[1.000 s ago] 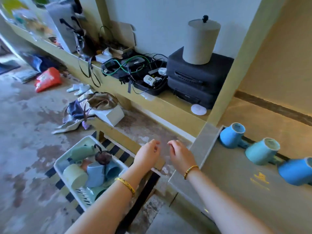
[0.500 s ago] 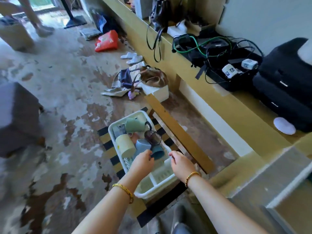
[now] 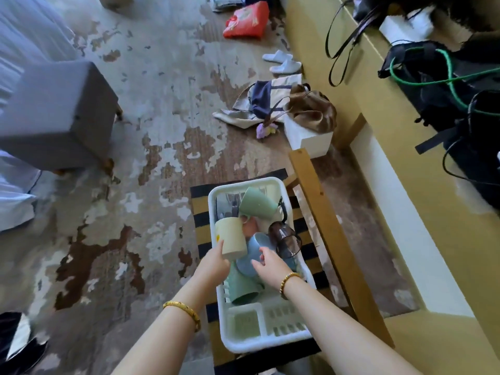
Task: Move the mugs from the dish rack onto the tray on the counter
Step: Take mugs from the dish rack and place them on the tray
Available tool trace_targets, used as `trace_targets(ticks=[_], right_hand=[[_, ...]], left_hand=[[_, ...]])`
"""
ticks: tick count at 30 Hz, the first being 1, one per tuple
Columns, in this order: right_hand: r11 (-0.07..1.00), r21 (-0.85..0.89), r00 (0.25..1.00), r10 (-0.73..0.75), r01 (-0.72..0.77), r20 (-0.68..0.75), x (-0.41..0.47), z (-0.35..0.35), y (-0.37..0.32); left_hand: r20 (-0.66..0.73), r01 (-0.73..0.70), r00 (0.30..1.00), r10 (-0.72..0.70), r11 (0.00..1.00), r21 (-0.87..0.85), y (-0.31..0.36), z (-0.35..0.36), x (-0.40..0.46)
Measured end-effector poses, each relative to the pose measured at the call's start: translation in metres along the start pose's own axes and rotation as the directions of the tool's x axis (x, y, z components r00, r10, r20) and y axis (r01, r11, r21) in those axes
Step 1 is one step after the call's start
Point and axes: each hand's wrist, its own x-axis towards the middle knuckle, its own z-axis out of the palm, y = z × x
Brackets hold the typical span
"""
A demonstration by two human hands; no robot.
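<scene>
Left hand [image 3: 213, 266] fingers wrap the stiff, breakable cream mug [image 3: 231, 237]; right hand [image 3: 267, 266] fingers, loosely spread, touch the blue mug [image 3: 253, 255] just beyond them.

The left hand [image 3: 213, 263] hides the near end of the cream mug [image 3: 231, 238], and its fingertips are out of sight behind it. The right hand [image 3: 270, 266] covers part of the blue mug [image 3: 257, 246]. A pink mug [image 3: 250, 228] shows only as a sliver between others. The picture's edge cuts off both forearms.

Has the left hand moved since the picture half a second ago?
Yes. The left hand moved toward the rack's left wall, off the blue mug, and now grips the cream mug in the dish rack.
</scene>
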Motion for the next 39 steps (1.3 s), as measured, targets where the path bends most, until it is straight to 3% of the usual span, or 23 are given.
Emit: trace_targets(ticks=[3,8,13,18,23,28,35,39], right_hand=[[0.998,-0.062,0.998,0.009,-0.005,0.061,0.036,0.003,-0.012],[0.998,0.066,0.996,0.004,-0.010,0.085,0.078,0.009,-0.029],[0.989,0.109,0.994,0.098,-0.102,0.048,0.102,0.016,-0.041],[0.952,0.215,0.976,0.211,-0.219,0.058,0.111,0.031,-0.052],[0.960,0.128,0.965,0.258,-0.250,-0.049,0.110,0.041,-0.054],[0.976,0.064,0.974,0.211,-0.206,-0.078,0.102,0.042,-0.051],[0.995,-0.074,0.995,0.055,-0.062,-0.083,0.086,0.037,-0.043],[0.996,-0.078,0.998,0.031,-0.035,-0.053,0.078,0.029,-0.036]], left_hand=[[0.010,0.060,0.998,-0.059,0.994,-0.092,-0.010,-0.001,0.024],[0.032,0.111,0.994,-0.106,0.955,-0.275,-0.021,0.008,0.050],[0.035,0.144,0.989,-0.142,0.897,-0.418,-0.021,0.011,0.064],[0.059,0.174,0.982,-0.180,0.731,-0.659,-0.019,0.013,0.066],[0.124,0.249,0.962,-0.244,0.593,-0.765,-0.018,0.018,0.069],[0.154,0.289,0.932,-0.327,0.419,-0.861,-0.023,0.012,0.058],[0.258,0.374,0.884,-0.389,0.257,-0.891,-0.020,0.012,0.041],[0.272,0.375,0.900,-0.340,0.290,-0.881,-0.019,0.013,0.035]])
